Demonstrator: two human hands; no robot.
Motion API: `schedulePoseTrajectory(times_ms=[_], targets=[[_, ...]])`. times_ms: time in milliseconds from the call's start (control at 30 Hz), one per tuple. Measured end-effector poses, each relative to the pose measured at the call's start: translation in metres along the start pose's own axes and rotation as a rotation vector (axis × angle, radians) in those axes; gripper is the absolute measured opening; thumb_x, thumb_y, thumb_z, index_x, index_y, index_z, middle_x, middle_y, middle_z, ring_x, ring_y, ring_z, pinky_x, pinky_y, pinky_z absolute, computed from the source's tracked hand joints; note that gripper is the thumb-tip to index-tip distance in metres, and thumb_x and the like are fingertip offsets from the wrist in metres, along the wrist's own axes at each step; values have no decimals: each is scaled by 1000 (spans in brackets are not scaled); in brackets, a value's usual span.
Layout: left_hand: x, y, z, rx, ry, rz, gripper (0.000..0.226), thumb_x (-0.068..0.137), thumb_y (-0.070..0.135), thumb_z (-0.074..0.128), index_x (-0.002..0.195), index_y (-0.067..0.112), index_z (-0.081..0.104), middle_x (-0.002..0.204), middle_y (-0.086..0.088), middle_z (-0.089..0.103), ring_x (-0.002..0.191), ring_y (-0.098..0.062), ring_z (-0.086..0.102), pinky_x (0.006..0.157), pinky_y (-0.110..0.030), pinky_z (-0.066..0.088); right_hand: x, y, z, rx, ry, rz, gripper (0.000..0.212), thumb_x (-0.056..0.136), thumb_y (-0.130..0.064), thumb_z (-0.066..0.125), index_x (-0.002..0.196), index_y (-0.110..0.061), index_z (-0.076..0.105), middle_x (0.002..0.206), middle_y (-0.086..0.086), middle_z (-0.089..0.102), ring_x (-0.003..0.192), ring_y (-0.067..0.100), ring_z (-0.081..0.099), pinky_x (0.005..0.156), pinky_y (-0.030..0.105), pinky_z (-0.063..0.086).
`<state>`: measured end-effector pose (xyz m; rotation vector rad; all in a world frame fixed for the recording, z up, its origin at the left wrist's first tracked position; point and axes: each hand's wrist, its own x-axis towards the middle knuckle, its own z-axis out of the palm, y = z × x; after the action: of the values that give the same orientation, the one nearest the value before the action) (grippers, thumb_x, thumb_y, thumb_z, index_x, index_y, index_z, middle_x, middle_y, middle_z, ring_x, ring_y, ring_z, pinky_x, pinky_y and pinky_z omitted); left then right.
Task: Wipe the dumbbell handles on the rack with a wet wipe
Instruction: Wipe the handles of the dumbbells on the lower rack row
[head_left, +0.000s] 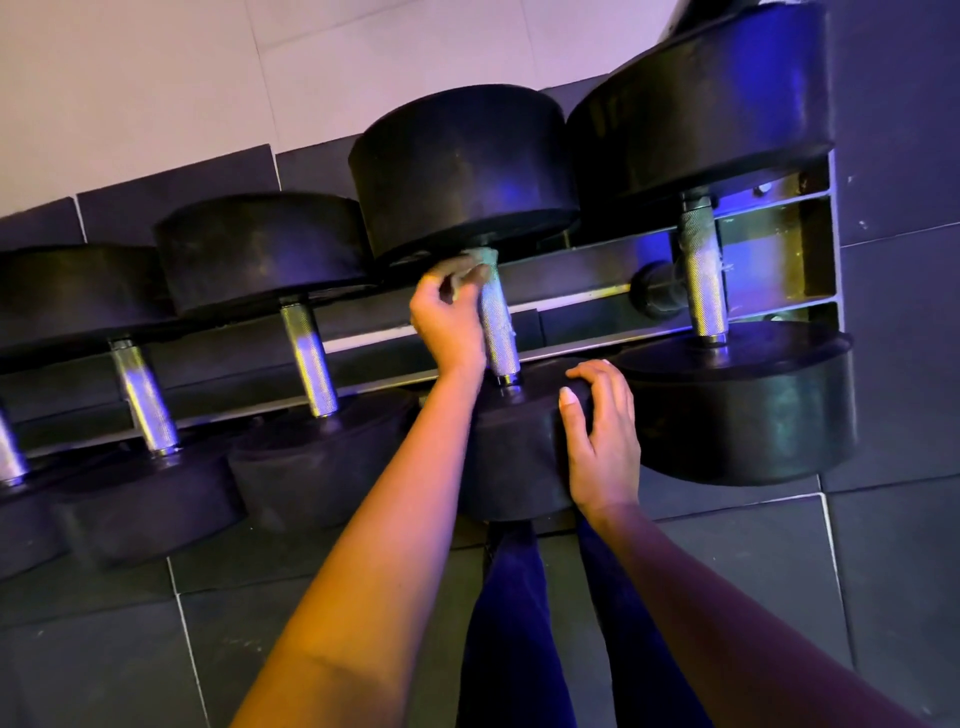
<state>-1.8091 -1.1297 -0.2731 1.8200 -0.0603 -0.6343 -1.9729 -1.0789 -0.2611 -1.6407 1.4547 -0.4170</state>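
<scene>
The metal rack (571, 299) carries five dumbbells (260, 249) side by side, the leftmost cut off by the frame edge. Each has two black round heads and a knurled silver handle. At the fourth dumbbell (462, 166) from the left, the left hand (449, 322) pinches a crumpled, greyish wet wipe (482, 258) around the far end of the handle (500, 332), right under the far head. The right hand (605, 441) holds the same dumbbell's near head (509, 457), thumb spread on its side and fingers bent over its rim.
</scene>
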Motion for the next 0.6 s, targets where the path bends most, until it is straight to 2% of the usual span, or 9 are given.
schedulePoseTrajectory(times_ms=[33,100,167,200,367,500,533,600], targets=[[3,-3,0,-141,2,-123,21,79,-9,63,78,12,63,62,12,66,58,4,58,61,-13,47,0,0,0,1,0,0,50,90,-46,31,111,-8,55,120,3,51,126,16,39,104,25,28],[9,-8,-1,-377,-31,-375,21,88,-5,55,80,14,59,56,11,66,51,0,60,51,-16,50,0,1,0,3,-2,-1,49,91,-46,31,111,-8,55,120,4,51,126,18,41,105,27,29],[11,-7,-6,-426,-108,-503,19,91,0,52,81,15,58,57,8,67,51,-8,64,51,-21,51,0,2,0,2,-4,0,48,91,-46,31,111,-8,55,120,3,51,126,16,40,105,26,29],[10,-5,-11,-371,-155,-495,19,90,0,53,80,15,58,57,9,67,53,-8,63,52,-20,51,0,2,0,0,-5,2,48,91,-45,32,111,-9,55,120,3,51,126,14,39,106,24,28],[-15,-2,-45,209,-478,-121,24,73,-9,69,69,12,57,62,11,61,52,4,54,53,-11,44,0,2,0,6,-3,1,48,90,-45,31,110,-9,55,120,3,52,126,12,37,105,20,25],[-6,-4,-33,548,-408,440,14,77,5,69,89,11,70,87,4,55,76,5,50,74,-11,39,0,3,0,8,-1,-6,48,91,-45,32,110,-8,55,120,4,52,126,13,38,105,20,25],[-2,-7,-30,610,-434,588,15,80,7,65,94,9,71,91,0,57,82,1,49,78,-12,39,0,3,0,8,-3,-3,48,91,-46,32,110,-8,55,120,4,52,126,14,38,105,20,26],[0,-13,-30,765,-634,881,19,84,14,56,90,6,72,93,-7,62,88,-11,47,79,-21,43,0,3,0,8,-4,2,49,91,-46,32,111,-8,55,121,4,52,126,13,38,105,19,25]])
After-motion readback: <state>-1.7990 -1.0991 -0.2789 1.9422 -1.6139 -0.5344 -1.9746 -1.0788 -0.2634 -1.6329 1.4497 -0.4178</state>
